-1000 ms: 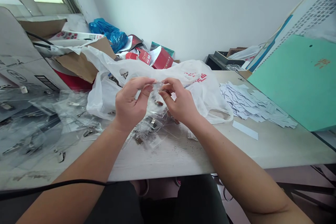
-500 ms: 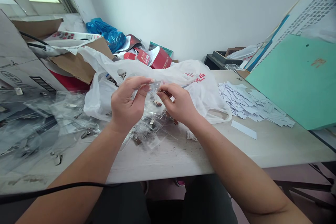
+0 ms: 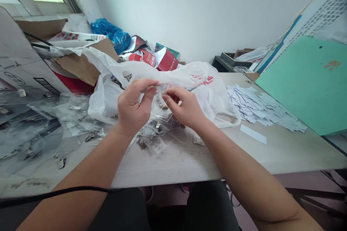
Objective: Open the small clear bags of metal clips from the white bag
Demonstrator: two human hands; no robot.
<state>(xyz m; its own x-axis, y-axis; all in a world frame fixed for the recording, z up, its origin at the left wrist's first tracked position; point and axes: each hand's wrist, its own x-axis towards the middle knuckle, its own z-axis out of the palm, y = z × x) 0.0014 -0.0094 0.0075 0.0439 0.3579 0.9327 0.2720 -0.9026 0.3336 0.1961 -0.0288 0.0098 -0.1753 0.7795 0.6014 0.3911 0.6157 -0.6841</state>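
Observation:
Between the thumb and fingers of my left hand (image 3: 135, 103) is pinched a small clear plastic bag (image 3: 163, 87), held up over the table. My right hand (image 3: 185, 107) is closed at the bag's right side, its fingertips pinching a small metal clip (image 3: 175, 98) that the fingers mostly hide. I cannot tell whether the clip is inside the bag. Below both hands lies a pile of clear bags (image 3: 159, 144) with metal clips in them. Behind them spreads a white plastic carrier bag (image 3: 207, 95) with red print, more metal clips showing in its left part.
More clear bags with clips (image 3: 29, 137) cover the table's left side, and a loose clip (image 3: 61, 162) lies near the front. At right are a heap of white paper slips (image 3: 252, 104) and a green board (image 3: 306, 83). Cardboard boxes (image 3: 81, 66) stand back left. A black cable (image 3: 73, 189) crosses my left forearm.
My hands stay almost in the same place at the small bag. The metal clip in my right fingers shows less than before. The whole view has shifted slightly.

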